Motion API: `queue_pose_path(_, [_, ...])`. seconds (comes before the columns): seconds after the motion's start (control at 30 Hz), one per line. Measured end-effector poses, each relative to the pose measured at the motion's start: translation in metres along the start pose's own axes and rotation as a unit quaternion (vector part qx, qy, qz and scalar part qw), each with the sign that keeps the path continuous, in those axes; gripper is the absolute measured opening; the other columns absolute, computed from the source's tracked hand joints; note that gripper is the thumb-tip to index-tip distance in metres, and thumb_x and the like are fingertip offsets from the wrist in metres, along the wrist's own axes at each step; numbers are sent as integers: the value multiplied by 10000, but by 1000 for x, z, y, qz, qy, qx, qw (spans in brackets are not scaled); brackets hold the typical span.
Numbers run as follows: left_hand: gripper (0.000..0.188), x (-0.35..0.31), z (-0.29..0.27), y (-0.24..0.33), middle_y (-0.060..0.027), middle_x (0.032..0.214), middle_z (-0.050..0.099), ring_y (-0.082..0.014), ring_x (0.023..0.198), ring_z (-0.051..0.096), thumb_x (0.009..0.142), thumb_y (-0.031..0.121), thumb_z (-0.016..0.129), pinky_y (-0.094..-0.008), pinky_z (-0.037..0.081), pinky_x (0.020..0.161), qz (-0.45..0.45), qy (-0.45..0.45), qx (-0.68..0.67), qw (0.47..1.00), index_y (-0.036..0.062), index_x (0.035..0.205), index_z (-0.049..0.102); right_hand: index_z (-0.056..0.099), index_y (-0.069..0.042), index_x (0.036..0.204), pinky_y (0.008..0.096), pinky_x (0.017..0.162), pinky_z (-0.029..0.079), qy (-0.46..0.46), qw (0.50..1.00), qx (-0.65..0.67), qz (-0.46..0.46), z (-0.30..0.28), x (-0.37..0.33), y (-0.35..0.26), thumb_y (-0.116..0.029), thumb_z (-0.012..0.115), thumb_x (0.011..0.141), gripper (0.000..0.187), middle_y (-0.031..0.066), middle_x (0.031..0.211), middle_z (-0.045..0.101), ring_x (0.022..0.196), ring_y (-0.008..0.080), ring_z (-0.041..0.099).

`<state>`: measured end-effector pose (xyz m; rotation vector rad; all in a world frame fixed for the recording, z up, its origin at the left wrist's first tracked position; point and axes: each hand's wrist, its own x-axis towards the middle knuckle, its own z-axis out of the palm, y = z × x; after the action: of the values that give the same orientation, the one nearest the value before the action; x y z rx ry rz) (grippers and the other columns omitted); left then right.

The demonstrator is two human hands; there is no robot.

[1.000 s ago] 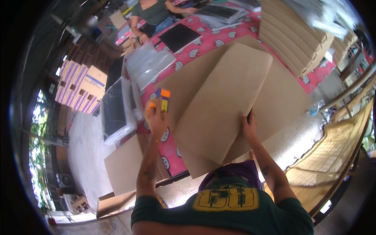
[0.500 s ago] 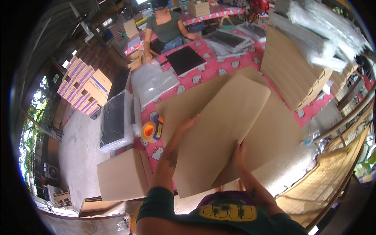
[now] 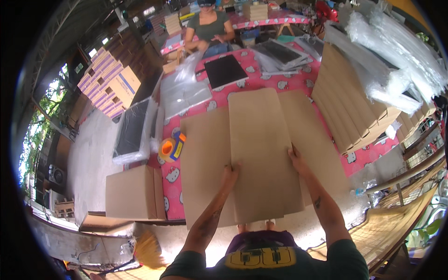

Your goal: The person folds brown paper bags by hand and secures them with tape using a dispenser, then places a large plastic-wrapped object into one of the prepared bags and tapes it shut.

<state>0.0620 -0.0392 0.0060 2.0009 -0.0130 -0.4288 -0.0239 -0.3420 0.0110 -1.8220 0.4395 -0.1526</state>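
Note:
A long, narrow cardboard panel [image 3: 261, 135] with rounded far corners lies over a wider flat cardboard sheet [image 3: 204, 140] at the near end of the table. My left hand [image 3: 231, 174] is closed around the panel's left edge. On the opposite edge my right hand [image 3: 297, 159] grips the same panel, thumb on top. The fingers of both hands are partly hidden by the cardboard. Left of the sheet is a tape dispenser [image 3: 178, 146] with an orange core and a blue body.
A pink patterned cloth [image 3: 270, 81] covers the table. Folded cardboard [image 3: 343, 98] is stacked at right beneath plastic-wrapped items [image 3: 396, 56]. A black panel [image 3: 226, 71] and clear plastic bags [image 3: 184, 97] lie farther back. A co-worker [image 3: 210, 28] sits beyond. A carton [image 3: 133, 193] stands at left.
The narrow panel has swung from a raised diagonal to lengthwise over the sheet. My left hand has come back to its left edge. The co-worker's arms have drawn in.

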Motion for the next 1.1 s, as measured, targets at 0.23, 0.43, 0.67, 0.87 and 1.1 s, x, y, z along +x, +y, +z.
queue_pose_path(0.23, [513, -119, 4, -33, -220, 1317, 576, -307, 1185, 582, 1014, 243, 553, -389, 473, 951, 181, 15, -36, 983, -13, 1436, 411, 323, 0, 1506, 390, 1163, 274, 26, 998, 48, 18, -9, -116, 26, -417, 357, 1065, 607, 203, 1521, 391, 1410, 296, 368])
queue_pose_path(0.43, [419, -117, 5, -15, -241, 1214, 637, -318, 1068, 643, 1037, 219, 488, -383, 487, 908, 152, 74, -48, 984, -19, 1382, 479, 354, 31, 1481, 378, 1171, 252, 48, 998, 24, 45, -6, -135, 27, -353, 356, 1074, 559, 204, 1502, 416, 1411, 298, 364])
queue_pose_path(0.67, [423, -59, 6, 20, -261, 1061, 667, -409, 912, 651, 1054, 269, 423, -442, 499, 784, 14, 57, 76, 995, -49, 1317, 517, 364, 22, 1482, 370, 1175, 248, 23, 1000, -5, -4, -13, -31, 0, -380, 368, 1069, 576, 203, 1506, 420, 1424, 306, 356])
queue_pose_path(0.87, [482, 102, 20, 74, -277, 987, 683, -438, 925, 666, 1043, 355, 417, -478, 503, 779, 7, 94, 158, 983, -71, 1154, 613, 419, 15, 1450, 366, 1121, 339, 96, 995, -21, 0, -6, 145, -6, -341, 405, 1057, 531, 223, 1441, 496, 1358, 317, 454])
queue_pose_path(1.1, [518, 261, 15, 94, -244, 911, 685, -340, 893, 670, 1022, 386, 432, -442, 500, 792, 74, 63, 23, 995, -83, 1061, 648, 437, -4, 1447, 359, 1086, 375, 86, 996, -3, 29, -4, 277, -24, -385, 404, 1044, 556, 223, 1397, 541, 1315, 311, 502])
